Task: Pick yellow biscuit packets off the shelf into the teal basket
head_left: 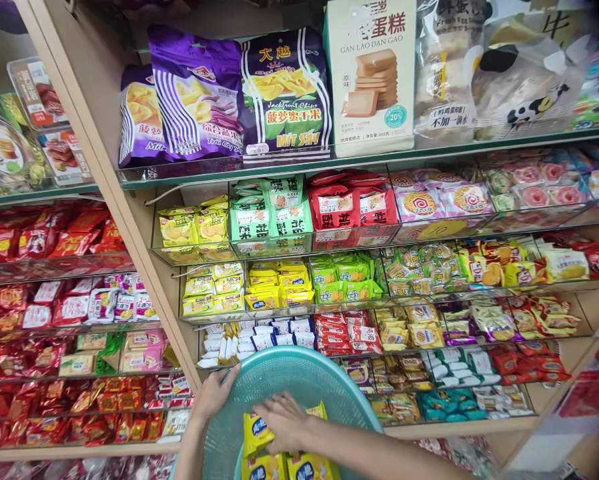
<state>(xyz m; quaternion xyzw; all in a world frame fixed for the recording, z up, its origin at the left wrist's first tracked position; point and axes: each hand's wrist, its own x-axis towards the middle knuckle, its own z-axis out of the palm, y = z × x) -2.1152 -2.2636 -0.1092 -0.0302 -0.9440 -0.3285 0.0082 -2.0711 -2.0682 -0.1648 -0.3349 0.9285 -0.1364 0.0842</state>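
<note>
A teal plastic basket (pixel 319 373) with perforated walls is tilted in front of the shelves. My left hand (pixel 215 399) is closed on its left rim, with the thumb along the edge. My right hand (pixel 285 421) reaches inside, slightly blurred, its fingers curled over a yellow snack packet (pixel 254 437) with a blue logo. More yellow packets (pixel 307 469) of the same look lie below and beside that hand. Part of the basket's near side is cut off by the frame's lower edge.
Clear-fronted shelf bins hold yellow packets (pixel 279 287), green packets (pixel 347 277) and red packets (pixel 352 207). On the glass shelf above stand purple chip bags (pixel 197 100) and a cake box (pixel 372 80). A wooden upright (pixel 114 200) divides this unit from shelves of red packets (pixel 79 233) at left.
</note>
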